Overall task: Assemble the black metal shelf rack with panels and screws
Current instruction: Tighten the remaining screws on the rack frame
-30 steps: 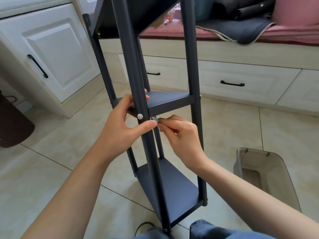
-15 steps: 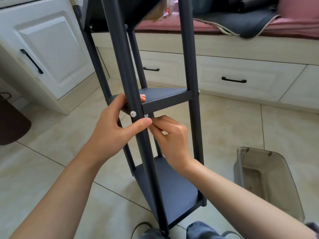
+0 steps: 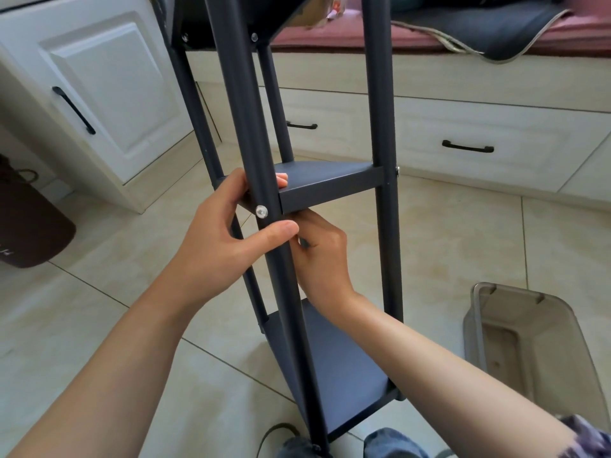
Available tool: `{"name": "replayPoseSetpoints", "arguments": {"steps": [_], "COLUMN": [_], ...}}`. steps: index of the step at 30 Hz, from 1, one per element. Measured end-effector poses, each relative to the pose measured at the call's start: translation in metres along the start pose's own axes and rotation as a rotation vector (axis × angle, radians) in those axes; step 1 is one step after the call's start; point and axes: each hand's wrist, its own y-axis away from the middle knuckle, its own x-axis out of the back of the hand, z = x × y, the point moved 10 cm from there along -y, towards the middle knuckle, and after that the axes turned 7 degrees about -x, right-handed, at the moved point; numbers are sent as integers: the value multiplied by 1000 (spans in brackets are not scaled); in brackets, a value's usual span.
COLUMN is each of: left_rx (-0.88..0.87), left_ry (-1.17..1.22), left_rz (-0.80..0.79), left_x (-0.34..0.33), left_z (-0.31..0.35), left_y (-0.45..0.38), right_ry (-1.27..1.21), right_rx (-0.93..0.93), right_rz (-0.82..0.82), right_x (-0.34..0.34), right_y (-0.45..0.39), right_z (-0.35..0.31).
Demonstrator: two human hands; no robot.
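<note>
Two hands at the black metal shelf rack [image 3: 380, 94], left hand [image 3: 218, 239] grip curled round the near black round post [image 3: 284, 276] beside a silver screw [image 3: 261, 211], right hand [image 3: 322, 256] reaching under the middle black metal panel [image 3: 327, 186], its grip hidden, cannot tell.

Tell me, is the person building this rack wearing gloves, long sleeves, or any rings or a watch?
No gloves: the left hand and right hand are bare. Both forearms are uncovered up to the picture's edge. A bit of purplish patterned fabric shows near the right elbow, perhaps a sleeve. No ring, watch or bracelet is visible.

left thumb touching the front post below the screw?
Touching. Head view: the left hand wraps the front post, its thumb pressed flat against the post just below the silver screw, no gap.
</note>
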Motion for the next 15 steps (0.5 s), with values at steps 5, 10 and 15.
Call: {"name": "replayPoseSetpoints", "arguments": {"steps": [5,10,15], "left_rx": [6,20,21], "left_ry": [10,21,21], "left_rz": [7,9,12], "left_x": [2,4,2], "left_z": [0,-2,1], "left_y": [2,4,4], "right_ry": [116,150,245], "right_rx": [-11,-51,-50], "right_rz": [-17,-100,-167], "right_x": [20,39,42], "right_y": [10,9,4], "right_z": [-4,-18,-31]}}
